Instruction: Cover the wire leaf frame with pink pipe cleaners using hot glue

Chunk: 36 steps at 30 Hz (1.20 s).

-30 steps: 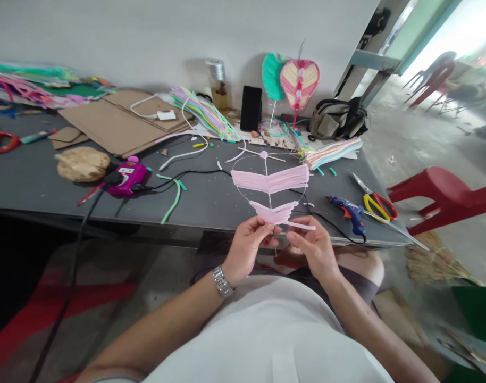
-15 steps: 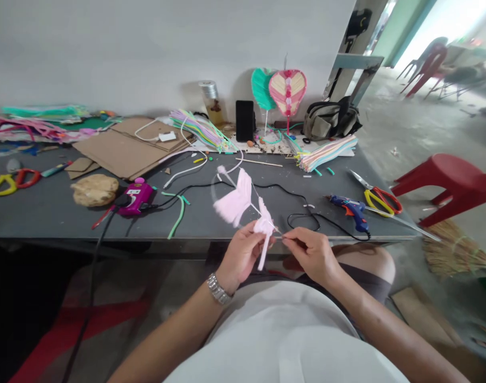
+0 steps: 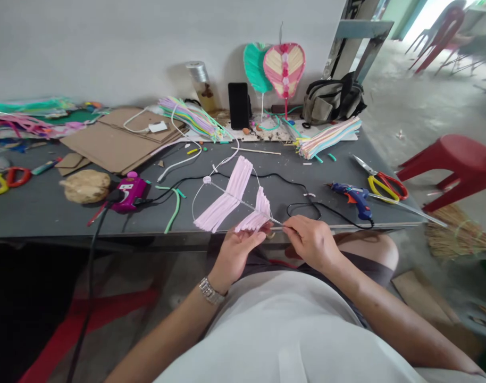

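Observation:
A heart-shaped wire frame with pale pink strips across it, a hand fan in form [image 3: 227, 198], is tilted over the table's front edge. Two bands of strips cover part of it, with bare gaps around them. A thin stick [image 3: 275, 221] runs along its middle. My right hand [image 3: 310, 239] pinches the end of this stick between thumb and fingers. Under the near band, my left hand [image 3: 237, 251] is closed on the strips' lower edge, thumb on top and some fingers hidden beneath.
A blue glue gun [image 3: 352, 198] and scissors [image 3: 380, 181] lie to the right. At left are a magenta power adapter [image 3: 130, 192], a stone-like lump [image 3: 85, 186] and cardboard [image 3: 119, 141]. Two finished fans [image 3: 285, 69] stand behind, near bundled strips [image 3: 331, 137] and a phone [image 3: 239, 106].
The fan has turned so that its strips and frame now face up more flatly. My left hand has shifted from its middle to the lower edge. The head view has moved slightly.

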### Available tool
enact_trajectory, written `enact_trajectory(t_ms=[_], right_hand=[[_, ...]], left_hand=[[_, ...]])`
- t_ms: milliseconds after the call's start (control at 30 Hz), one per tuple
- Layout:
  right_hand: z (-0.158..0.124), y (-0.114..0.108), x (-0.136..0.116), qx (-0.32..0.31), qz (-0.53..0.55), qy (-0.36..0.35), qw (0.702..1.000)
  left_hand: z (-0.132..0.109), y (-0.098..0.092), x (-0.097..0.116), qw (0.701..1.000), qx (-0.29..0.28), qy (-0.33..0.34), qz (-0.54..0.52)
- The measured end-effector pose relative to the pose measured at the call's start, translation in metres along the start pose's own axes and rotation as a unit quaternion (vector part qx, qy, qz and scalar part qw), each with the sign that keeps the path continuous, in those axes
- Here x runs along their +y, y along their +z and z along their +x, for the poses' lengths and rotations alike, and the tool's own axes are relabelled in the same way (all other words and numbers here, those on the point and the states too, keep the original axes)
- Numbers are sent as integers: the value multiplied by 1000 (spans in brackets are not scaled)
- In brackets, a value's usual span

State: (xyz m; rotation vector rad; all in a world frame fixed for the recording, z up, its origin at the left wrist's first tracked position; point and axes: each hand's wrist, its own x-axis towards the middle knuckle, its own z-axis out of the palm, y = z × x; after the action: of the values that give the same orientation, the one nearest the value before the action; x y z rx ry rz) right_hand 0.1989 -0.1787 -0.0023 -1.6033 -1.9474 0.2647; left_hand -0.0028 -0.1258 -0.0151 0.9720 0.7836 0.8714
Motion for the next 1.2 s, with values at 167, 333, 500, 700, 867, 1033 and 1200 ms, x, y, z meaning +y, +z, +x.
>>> enact_trajectory(t_ms=[167, 333, 500, 700, 867, 1033, 1200], right_hand=[[0, -2, 0, -5, 37, 17, 999], [3, -19, 12, -23, 15, -8, 1000], [17, -36, 25, -65, -88, -39, 993], [48, -43, 9, -94, -235, -142, 957], [66, -57, -1, -81, -247, -194, 946], [67, -70, 9, -104, -287, -173, 936], [48, -62, 16, -4, -228, -133, 965]], left_hand=[[2, 6, 3, 999, -9, -13, 46], [-3, -33, 43, 956, -143, -59, 249], [-18, -94, 112, 835, 16, -9, 550], [10, -41, 150, 799, 69, 237, 549], [75, 7, 109, 890, -179, 68, 413], [93, 10, 69, 892, -243, -4, 382], [88, 14, 56, 916, -186, -10, 356]])
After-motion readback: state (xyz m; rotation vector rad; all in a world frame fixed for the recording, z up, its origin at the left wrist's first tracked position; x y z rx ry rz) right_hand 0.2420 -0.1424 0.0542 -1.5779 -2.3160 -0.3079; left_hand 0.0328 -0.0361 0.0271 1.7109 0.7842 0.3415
